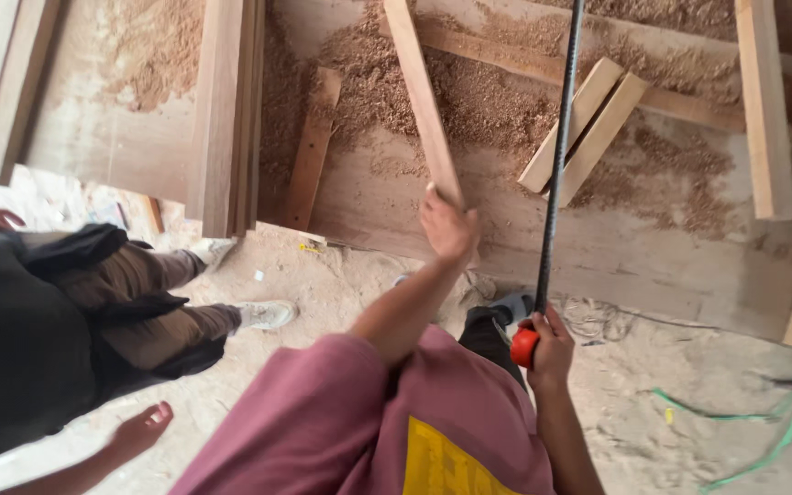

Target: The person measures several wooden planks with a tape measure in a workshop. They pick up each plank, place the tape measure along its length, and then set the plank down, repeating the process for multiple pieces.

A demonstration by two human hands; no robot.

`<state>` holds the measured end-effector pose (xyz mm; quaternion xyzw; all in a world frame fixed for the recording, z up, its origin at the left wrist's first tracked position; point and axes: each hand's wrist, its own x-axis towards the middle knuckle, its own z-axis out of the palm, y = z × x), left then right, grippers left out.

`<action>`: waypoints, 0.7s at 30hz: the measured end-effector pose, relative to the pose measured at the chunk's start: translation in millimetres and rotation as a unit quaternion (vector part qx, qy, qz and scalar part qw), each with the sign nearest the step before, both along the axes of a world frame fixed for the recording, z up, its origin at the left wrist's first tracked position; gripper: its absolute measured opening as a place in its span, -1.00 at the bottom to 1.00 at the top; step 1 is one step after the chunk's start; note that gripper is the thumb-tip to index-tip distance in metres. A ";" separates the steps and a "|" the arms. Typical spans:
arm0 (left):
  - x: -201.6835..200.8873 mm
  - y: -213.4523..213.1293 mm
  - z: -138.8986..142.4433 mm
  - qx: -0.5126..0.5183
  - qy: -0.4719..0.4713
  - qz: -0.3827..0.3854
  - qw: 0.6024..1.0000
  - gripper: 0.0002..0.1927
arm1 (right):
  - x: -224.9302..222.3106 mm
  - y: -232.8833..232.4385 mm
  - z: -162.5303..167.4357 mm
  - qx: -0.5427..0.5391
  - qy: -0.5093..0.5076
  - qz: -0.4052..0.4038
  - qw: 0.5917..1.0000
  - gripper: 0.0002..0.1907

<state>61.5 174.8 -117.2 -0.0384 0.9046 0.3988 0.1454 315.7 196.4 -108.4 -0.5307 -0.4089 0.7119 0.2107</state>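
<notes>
Head view looks down on a slat (423, 101), a narrow pale strip of wood that the left hand (448, 227) grips at its near end, fingers wrapped round it; the slat's far end reaches out over a big board (396, 197) lying flat on the ground. Held by one end like this, the slat angles away from the body and its length lies over the sawdust (469, 92) heaped on the board's far half. The right hand (550, 346) is clenched round the low end of a dark ribbed rod (556, 156), just above a red cap (524, 347); the rod stands nearly upright from that grip, so in the picture it crosses two short offcuts (588, 124) that lie side by side on the board's right part. A long batten (764, 110) lies near the board's right edge, and a stack of planks (226, 110) crosses its left part, overhanging the near edge. Between the board's near edge and the person's feet is a strip of sandy floor (341, 275), with green cord (763, 431) trailing at the right. On the left stands a co-worker (66, 321), whose bare hand (139, 429) hangs near the person's left shoulder, so room is tighter on that side than to the right.
</notes>
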 end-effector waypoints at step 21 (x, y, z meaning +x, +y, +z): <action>-182.2 -223.1 53.7 -0.175 0.094 -0.102 0.975 -0.26 | -23.0 -16.6 11.9 0.090 -0.073 0.118 0.986 -0.55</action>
